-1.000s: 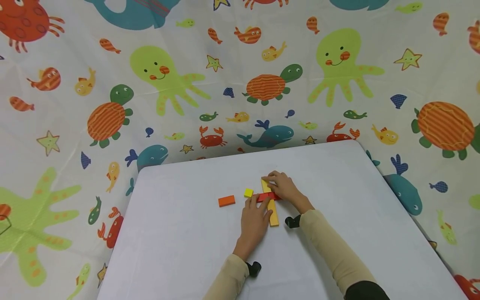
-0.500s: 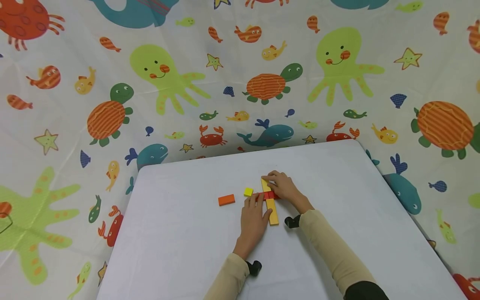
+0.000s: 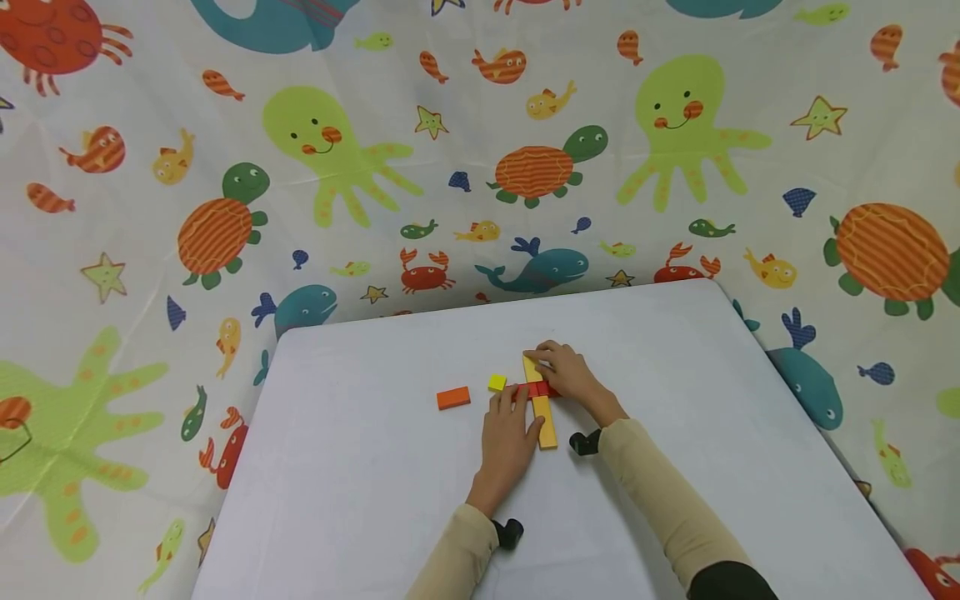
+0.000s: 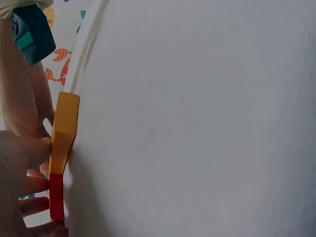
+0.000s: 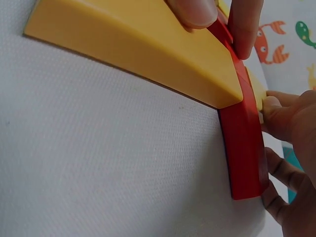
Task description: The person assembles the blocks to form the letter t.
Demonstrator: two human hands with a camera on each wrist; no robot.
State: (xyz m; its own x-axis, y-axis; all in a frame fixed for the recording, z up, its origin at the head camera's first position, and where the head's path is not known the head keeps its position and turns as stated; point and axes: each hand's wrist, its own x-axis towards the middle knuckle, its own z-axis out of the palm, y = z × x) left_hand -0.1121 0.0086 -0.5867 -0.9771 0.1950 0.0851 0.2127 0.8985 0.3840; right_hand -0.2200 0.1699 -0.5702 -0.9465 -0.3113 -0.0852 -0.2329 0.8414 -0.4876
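Two long yellow blocks lie in line, the near one (image 3: 544, 423) and the far one (image 3: 532, 367), with a red bar of blocks (image 3: 534, 390) crossing between them. My left hand (image 3: 506, 446) lies along the left side. Its thumb touches the near yellow block (image 4: 65, 131), and its other fingers rest against the red bar (image 4: 57, 197). At the right, my right hand (image 3: 572, 375) reaches over the far end. In the right wrist view its thumb touches the far yellow block (image 5: 256, 89), while other fingers touch the red bar's end (image 5: 247, 158).
A small bright-yellow block (image 3: 497, 382) lies just left of the cross. Further left is an orange block (image 3: 453, 398). All rest on a white table (image 3: 360, 483), backed by a sea-animal patterned cloth (image 3: 450, 200).
My left index finger has drawn back to the left from the middle of the red bar, uncovering its centre. The right hand keeps its place on the blocks.
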